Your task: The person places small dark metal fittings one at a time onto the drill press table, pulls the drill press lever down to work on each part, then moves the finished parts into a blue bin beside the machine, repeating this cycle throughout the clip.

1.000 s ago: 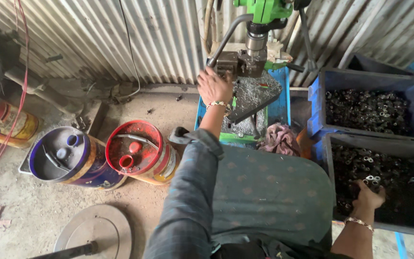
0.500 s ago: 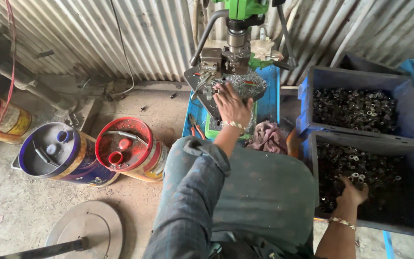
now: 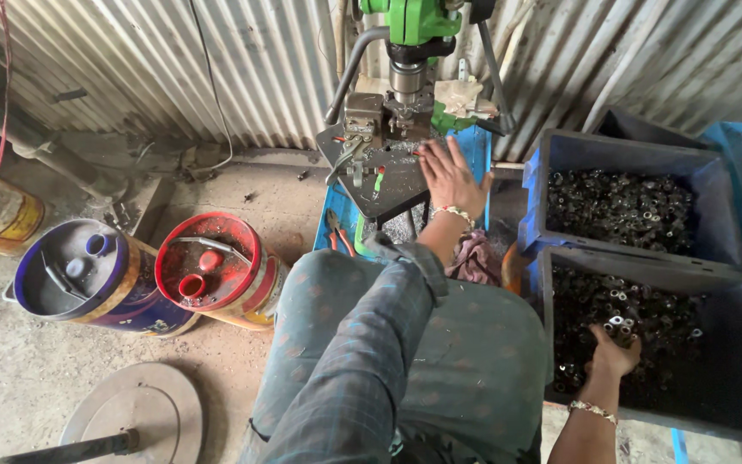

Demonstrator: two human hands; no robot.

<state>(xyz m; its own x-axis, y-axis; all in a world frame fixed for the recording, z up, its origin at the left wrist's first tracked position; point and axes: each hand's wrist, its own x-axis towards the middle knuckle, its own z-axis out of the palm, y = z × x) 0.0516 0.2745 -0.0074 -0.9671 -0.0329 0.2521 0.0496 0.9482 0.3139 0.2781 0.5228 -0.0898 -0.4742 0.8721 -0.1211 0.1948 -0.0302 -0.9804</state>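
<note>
Since half a second ago my left hand [image 3: 450,176] has shifted right across the drill table [image 3: 388,176] and now lies flat near its right edge, fingers spread, holding nothing; my right hand [image 3: 613,351] has sunk deeper into the near crate [image 3: 736,404].

Largest first: I see corrugated metal sheeting [image 3: 173,69] along the back, then my own legs in patterned cloth filling the lower middle. To my right stand two dark plastic crates, the near one and a far crate [image 3: 560,155], both heaped with small metal sleeves [image 3: 620,202]. My right hand is curled around a few of those sleeves in the near crate; I cannot tell how many. The green drill press [image 3: 412,21] rises over the table, its spindle just left of my left hand. On the floor to my left lie a blue-lidded drum [image 3: 75,271] and a red-lidded drum [image 3: 203,271], touching, with a round metal disc [image 3: 135,412] nearer me. A pink rag [image 3: 478,258] sits below the table.
</note>
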